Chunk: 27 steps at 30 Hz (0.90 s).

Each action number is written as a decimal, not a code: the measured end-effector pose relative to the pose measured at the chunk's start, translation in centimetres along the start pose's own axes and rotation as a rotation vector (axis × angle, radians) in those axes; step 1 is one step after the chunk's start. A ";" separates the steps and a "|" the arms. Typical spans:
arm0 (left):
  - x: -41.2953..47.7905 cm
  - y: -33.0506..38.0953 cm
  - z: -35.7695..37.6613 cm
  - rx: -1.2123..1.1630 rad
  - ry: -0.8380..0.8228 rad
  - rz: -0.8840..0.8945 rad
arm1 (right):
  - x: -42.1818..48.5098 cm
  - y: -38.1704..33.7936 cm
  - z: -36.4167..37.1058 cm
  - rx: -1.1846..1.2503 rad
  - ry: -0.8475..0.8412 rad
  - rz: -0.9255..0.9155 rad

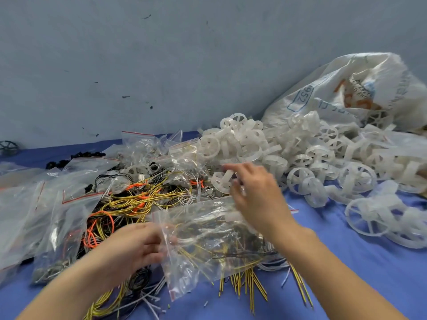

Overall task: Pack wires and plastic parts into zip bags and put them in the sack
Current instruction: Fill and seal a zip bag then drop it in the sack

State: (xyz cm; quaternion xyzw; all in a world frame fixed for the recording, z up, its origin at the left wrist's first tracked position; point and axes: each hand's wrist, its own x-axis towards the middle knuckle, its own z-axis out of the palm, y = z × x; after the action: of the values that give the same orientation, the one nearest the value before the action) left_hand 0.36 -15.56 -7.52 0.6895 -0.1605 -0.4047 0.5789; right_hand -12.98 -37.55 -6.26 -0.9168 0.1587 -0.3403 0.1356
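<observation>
Left hand (138,245) is pinching the clear wire-filled zip bag (208,239) by its mouth on the blue cloth (346,262), ideally spreading it wide, while right hand (254,197), grip too blurred to tell, is reaching for a white spoked plastic ring (223,181).

- I read "952" in a blue outlined box on the white woven sack (328,88), well beyond the fingertips of my right hand (256,195), up and to their right.
- The orange and blue print farther along that sack is too blurred for me to read.
</observation>
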 end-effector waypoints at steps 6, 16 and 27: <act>-0.1 1.5 -2.4 -0.070 0.250 0.118 | -0.6 9.5 -3.0 -0.329 0.115 0.588; -0.1 2.4 -2.0 -0.072 0.210 0.225 | -0.1 9.0 -4.3 -0.273 0.021 0.519; -2.7 3.8 1.7 -0.237 -0.049 0.396 | 1.5 -6.3 -0.8 1.545 -0.419 0.358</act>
State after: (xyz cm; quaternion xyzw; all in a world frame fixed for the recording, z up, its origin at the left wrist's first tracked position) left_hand -1.65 -15.89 -3.00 0.5616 -0.2581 -0.3157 0.7199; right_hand -11.19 -32.51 -2.59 -0.5703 -0.0051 -0.1485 0.8079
